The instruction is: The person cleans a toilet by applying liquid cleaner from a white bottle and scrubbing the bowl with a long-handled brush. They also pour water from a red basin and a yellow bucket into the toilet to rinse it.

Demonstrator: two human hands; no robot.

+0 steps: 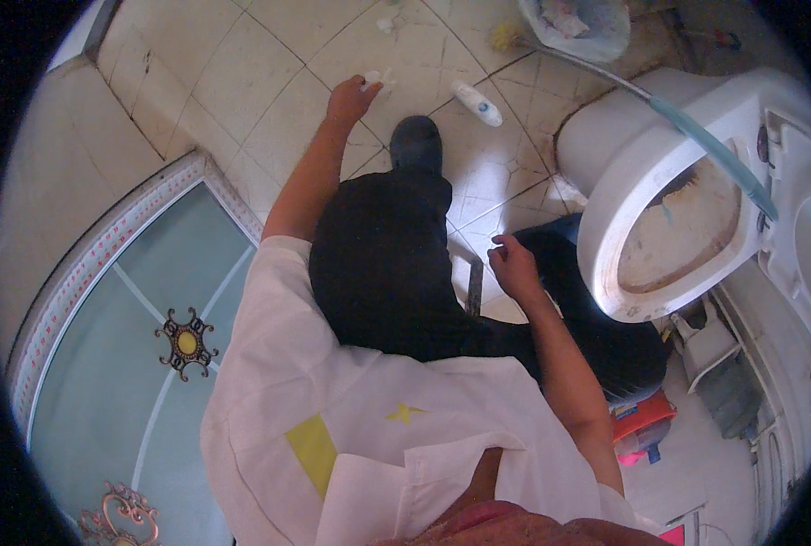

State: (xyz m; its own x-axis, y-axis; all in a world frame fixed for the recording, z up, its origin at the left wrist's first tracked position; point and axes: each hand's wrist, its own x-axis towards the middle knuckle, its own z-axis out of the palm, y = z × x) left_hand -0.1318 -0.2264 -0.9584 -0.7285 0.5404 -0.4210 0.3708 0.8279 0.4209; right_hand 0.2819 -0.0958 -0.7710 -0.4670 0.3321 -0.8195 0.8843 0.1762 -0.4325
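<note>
My left hand (353,99) is stretched out low over the tiled floor (269,102), its fingers closed on a small white thing (373,80), perhaps crumpled tissue. My right hand (514,265) hangs between my knees with bent fingers and nothing seen in it. A white bottle (476,104) with a blue mark lies on the tiles, to the right of my left hand. Farther up, a small white scrap (384,25) lies on the floor. One dark shoe (416,142) stands just below my left hand.
At the right stands a stained white toilet (600,273), its seat raised, with a long blue-handled brush (709,140) across it. A lined waste bin (610,41) is at the top. A frosted glass door (132,286) is at left, a red basin (651,415) at lower right.
</note>
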